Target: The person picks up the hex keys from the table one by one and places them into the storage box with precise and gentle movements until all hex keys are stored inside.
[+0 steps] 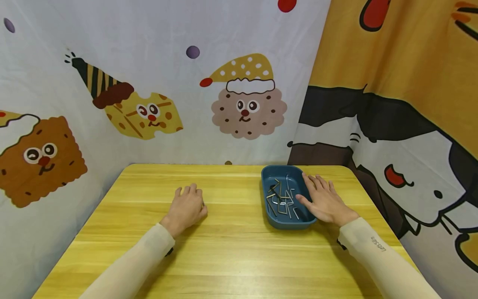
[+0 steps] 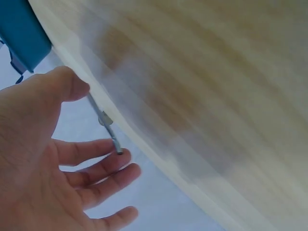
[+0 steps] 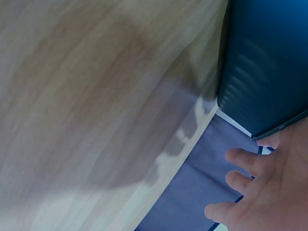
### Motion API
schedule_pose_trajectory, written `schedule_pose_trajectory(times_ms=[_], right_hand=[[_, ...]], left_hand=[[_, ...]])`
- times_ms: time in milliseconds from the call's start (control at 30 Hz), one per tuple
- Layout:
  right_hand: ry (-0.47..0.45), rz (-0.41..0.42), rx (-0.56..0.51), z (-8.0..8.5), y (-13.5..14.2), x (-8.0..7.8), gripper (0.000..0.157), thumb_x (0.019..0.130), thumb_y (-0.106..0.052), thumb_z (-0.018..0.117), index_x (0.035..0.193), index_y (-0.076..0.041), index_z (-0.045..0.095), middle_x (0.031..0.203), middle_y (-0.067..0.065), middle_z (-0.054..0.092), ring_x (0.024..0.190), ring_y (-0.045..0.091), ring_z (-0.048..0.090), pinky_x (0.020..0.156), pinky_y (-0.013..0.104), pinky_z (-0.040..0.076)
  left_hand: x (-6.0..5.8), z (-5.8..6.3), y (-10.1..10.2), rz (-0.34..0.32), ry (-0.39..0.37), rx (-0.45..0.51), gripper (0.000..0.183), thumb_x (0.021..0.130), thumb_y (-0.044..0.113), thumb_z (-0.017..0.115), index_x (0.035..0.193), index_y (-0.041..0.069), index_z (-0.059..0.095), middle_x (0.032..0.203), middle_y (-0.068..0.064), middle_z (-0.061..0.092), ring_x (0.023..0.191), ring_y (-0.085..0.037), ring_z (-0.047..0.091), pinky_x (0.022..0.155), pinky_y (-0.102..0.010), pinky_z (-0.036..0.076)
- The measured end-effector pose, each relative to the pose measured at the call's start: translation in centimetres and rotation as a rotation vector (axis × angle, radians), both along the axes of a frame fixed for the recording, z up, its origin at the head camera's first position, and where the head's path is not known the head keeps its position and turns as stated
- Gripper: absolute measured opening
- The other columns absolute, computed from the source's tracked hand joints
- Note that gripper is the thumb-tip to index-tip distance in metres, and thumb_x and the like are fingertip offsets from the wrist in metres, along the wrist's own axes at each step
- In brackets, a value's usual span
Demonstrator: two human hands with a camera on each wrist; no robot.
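Note:
My left hand point(image 1: 186, 209) is over the left-middle of the table, palm down. In the left wrist view it pinches a thin silver hex key point(image 2: 109, 129) between the thumb and the first fingers, the bent end near the fingertips. To the right, a deep blue plastic bin point(image 1: 291, 225) holds several loose hex keys point(image 1: 282, 198), some silver, some dark. My right hand point(image 1: 326, 202) lies over the bin's right rim, its fingers extended and the thumb reaching over the inside. From the right wrist, the fingers point(image 3: 243, 160) show beside the bin's outer wall.
The wood-grain table point(image 1: 224, 257) has rounded far corners. Behind it hangs a white cloth point(image 1: 157, 37) with cartoon biscuits and cheese. A yellow, black and white cartoon curtain point(image 1: 407, 162) closes off the right side.

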State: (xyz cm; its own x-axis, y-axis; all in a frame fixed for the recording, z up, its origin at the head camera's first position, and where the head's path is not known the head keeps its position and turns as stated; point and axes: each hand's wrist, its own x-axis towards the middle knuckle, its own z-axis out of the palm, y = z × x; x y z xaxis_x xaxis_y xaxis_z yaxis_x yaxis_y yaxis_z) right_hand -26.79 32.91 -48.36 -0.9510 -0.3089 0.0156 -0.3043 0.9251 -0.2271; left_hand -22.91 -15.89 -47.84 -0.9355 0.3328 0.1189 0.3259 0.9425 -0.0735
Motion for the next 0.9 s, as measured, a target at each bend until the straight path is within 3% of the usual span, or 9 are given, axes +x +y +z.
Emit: schedule_pose_trajectory(times_ms=[233, 467, 633, 900], right_hand=[[0.004, 0.003, -0.002, -0.2, 0.1, 0.0, 0.094, 0.121, -0.067, 0.045, 0.188, -0.009, 0.016, 0.189, 0.031, 0.028, 0.176, 0.062, 0.018, 0.137, 0.09, 0.01], [0.005, 0.006, -0.004, 0.0, 0.1, 0.0, 0.094, 0.121, -0.068, 0.044, 0.188, -0.008, 0.016, 0.189, 0.031, 0.029, 0.176, 0.062, 0.019, 0.137, 0.091, 0.01], [0.005, 0.006, -0.004, 0.1, 0.0, 0.1, 0.094, 0.121, -0.067, 0.044, 0.188, -0.008, 0.016, 0.189, 0.032, 0.029, 0.176, 0.062, 0.019, 0.137, 0.091, 0.011], [0.001, 0.004, -0.007, 0.2, 0.1, 0.1, 0.092, 0.121, -0.065, 0.047, 0.188, -0.007, 0.017, 0.188, 0.032, 0.029, 0.176, 0.062, 0.019, 0.137, 0.091, 0.011]], left_hand=[[-0.2, -0.3, 0.1, -0.057, 0.076, 0.003, 0.036, 0.11, 0.034, 0.072, 0.124, 0.001, 0.074, 0.122, -0.018, 0.07, 0.123, -0.041, 0.072, 0.126, -0.074, 0.052], [-0.6, -0.1, 0.7, -0.128, 0.161, 0.01, 0.052, 0.111, 0.041, 0.072, 0.142, -0.001, 0.072, 0.129, -0.018, 0.072, 0.128, -0.038, 0.073, 0.127, -0.072, 0.053], [-0.8, 0.5, 1.5, -0.153, 0.197, 0.011, 0.054, 0.112, 0.043, 0.072, 0.147, 0.002, 0.07, 0.134, -0.017, 0.072, 0.131, -0.037, 0.072, 0.128, -0.071, 0.052], [-1.2, 1.2, 3.2, -0.164, 0.168, 0.033, 0.057, 0.113, 0.044, 0.071, 0.155, 0.006, 0.067, 0.143, -0.016, 0.069, 0.14, -0.039, 0.069, 0.132, -0.072, 0.048]])
